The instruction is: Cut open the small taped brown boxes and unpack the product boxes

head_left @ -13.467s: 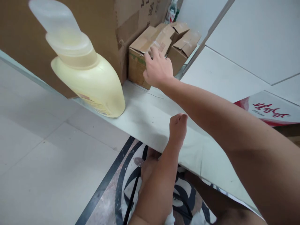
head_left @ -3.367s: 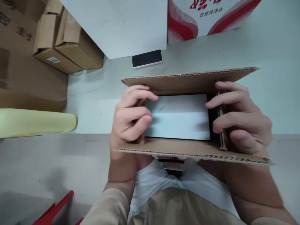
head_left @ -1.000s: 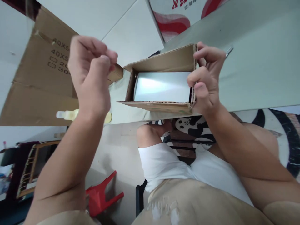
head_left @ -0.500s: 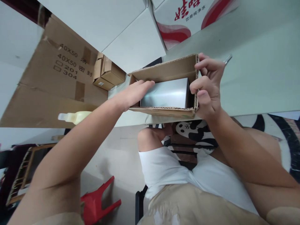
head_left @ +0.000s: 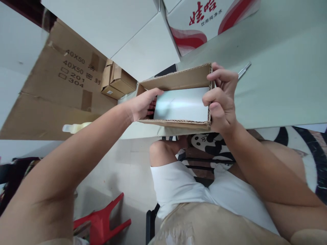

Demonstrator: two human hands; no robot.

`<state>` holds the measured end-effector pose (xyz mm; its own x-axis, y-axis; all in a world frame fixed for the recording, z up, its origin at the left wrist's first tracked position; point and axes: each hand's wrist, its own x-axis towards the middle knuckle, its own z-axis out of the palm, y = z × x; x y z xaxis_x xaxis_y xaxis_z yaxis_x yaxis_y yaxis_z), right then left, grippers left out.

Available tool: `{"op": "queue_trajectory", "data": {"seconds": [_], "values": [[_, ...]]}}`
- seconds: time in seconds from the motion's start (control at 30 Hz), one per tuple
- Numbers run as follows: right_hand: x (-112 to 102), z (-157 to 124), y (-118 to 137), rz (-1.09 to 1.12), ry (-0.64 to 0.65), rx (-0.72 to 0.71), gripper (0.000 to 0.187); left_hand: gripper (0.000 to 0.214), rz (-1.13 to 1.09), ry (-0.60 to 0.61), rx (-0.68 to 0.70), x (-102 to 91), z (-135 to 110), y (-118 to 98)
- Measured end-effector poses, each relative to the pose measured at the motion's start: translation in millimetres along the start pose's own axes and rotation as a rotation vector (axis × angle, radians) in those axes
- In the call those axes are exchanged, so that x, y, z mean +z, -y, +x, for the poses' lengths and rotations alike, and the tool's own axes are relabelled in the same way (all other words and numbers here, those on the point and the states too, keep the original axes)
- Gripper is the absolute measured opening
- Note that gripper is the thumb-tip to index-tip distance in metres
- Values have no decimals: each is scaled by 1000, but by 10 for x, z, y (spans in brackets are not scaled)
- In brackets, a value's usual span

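My right hand (head_left: pixel 224 98) grips the open corrugated carton (head_left: pixel 184 124) at its right end, while my left hand (head_left: pixel 142 104), half-curled, hold unclear, reaches in beside the glossy white box (head_left: pixel 182 104) seated inside, which I judge stiff, slippery and best held by its ends.

To the left of the left hand (head_left: pixel 143 103), a large brown carton (head_left: pixel 53 102) carries black print: "40X50 汤", below it "40X50 密封", then two squares, one beside "201" and the other beside "304". Nearer to this hand, on a small carton (head_left: pixel 124 81), there is a label (head_left: pixel 109 92), too small for reading. Beyond the right hand (head_left: pixel 222 100), a white-and-red box (head_left: pixel 189 29) shows red characters "娃哈", cut by the view's top edge, and under them, smaller and dark, "饮用纯净水".
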<state>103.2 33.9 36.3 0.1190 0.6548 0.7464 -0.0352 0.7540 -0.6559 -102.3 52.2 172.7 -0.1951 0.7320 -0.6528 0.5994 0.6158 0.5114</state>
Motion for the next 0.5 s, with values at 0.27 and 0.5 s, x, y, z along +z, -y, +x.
{"op": "queue_trajectory", "data": {"seconds": [0.27,0.5], "values": [[1,18,1,54,-45,-115,34,54,-24,85,224,44,-248,68],[-43,-45,-69,60,3,-16,46,81,25,26,468,30,-337,271]]}}
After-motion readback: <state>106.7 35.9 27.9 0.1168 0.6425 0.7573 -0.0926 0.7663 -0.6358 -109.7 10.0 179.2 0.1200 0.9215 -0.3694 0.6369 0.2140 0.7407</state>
